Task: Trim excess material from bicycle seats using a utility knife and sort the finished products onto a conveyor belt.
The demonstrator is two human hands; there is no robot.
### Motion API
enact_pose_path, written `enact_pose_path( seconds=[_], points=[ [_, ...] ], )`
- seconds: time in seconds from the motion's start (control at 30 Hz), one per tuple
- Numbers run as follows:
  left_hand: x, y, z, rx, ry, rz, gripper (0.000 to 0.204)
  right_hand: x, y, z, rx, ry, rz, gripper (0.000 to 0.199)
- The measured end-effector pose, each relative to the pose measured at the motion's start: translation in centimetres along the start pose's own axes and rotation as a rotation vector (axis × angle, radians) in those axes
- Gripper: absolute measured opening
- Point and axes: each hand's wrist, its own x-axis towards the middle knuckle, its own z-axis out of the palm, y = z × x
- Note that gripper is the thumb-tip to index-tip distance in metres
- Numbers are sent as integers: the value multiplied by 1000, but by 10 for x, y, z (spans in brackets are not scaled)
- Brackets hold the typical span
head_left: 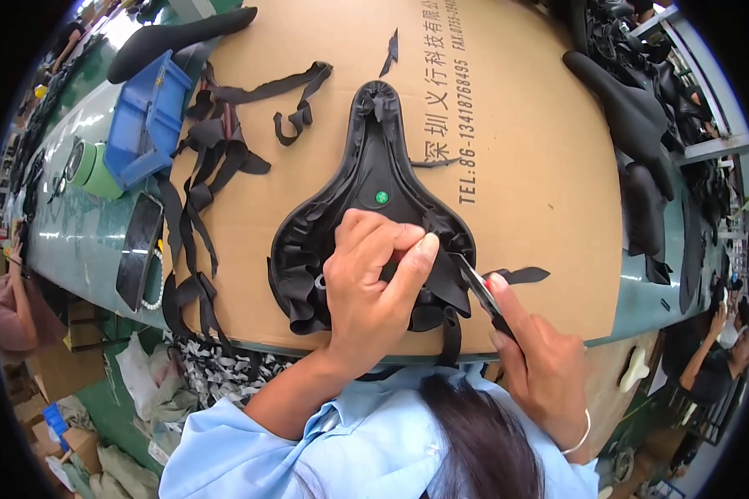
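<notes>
— Head view: what is seen at the near edge of the bench?

— An upturned black bicycle saddle (374, 200) is laid on a cardboard sheet (524, 150), nose pointed away, its wide rear close to the sheet's near edge. The loose black cover material (445, 283) at the rear rim is pinched between the thumb and fingers of the left hand (370, 291), which are closed on it. A small blade (474, 287) is clamped in the right hand (545, 366) and is set against that pinched flap.

— And how much room is left around it?

— Bare cardboard is shown to the right of the saddle and beyond its nose. To the left, the sheet's edge is crowded by black trimmed strips (204, 191), with a blue bin (146, 116) and a dark phone (137, 249) lying just past it on the green table (83, 241). More black saddles (632, 116) are stacked along the far right edge.
</notes>
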Motion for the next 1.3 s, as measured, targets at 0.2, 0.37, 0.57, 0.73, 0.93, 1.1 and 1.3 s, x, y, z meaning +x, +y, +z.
enact_pose_path(
  seconds=[0.2,0.37,0.57,0.73,0.93,1.1,1.3],
  points=[
    [-5,12,1,-308,154,-222,10,-41,-12,36,387,183,241,57],
    [20,41,-21,-223,-323,-412,15,17,26,12,53,238,57,57],
    [133,15,5,-62,-684,128,15,79,46,-7,446,-14,73,51],
    [160,11,12,-885,-226,-242,23,44,29,38,613,197,190,49],
    [161,13,5,806,-704,503,37,80,36,15,261,287,57,47],
    [187,-2,23,522,-833,-78,30,89,26,21,504,111,248,48],
    [185,0,36,-735,-436,-55,19,61,16,45,605,261,228,50]
  ],
)
